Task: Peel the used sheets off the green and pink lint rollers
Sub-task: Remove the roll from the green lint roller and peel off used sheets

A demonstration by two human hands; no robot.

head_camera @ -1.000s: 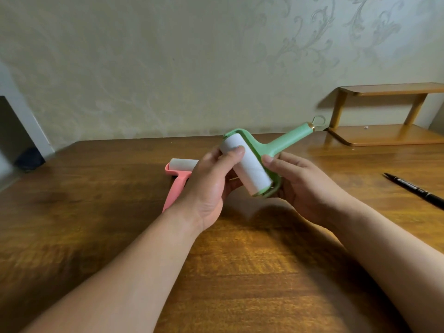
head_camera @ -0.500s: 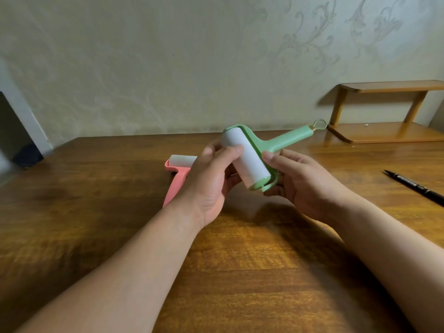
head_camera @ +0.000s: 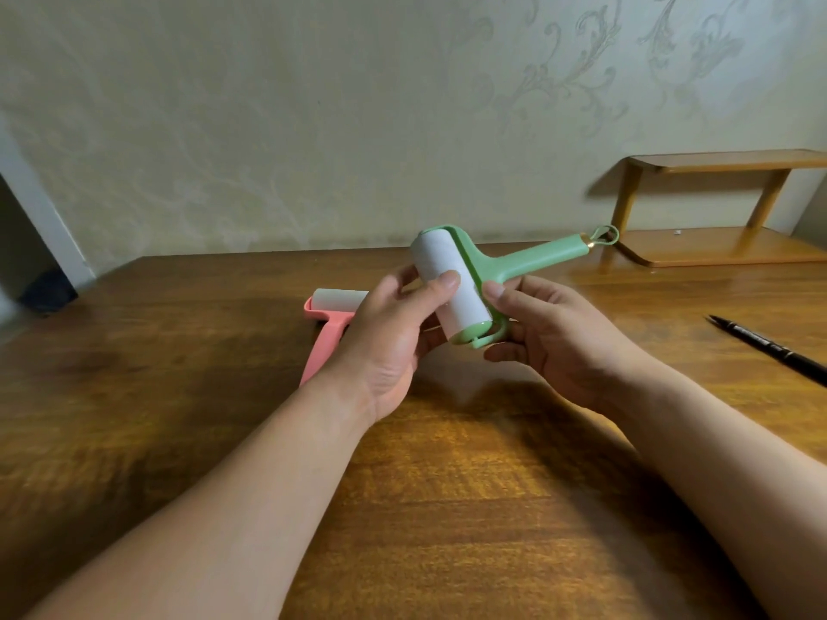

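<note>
At frame centre, the green plastic lint roller is gripped by both hands: its white paper roll by the left hand, its frame seemingly by the right hand.

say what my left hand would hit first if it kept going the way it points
The green lint roller: the left hand points forward and right, and its thumb lies on the white roll. Past that, probably the right hand, though depth is unclear.
</note>
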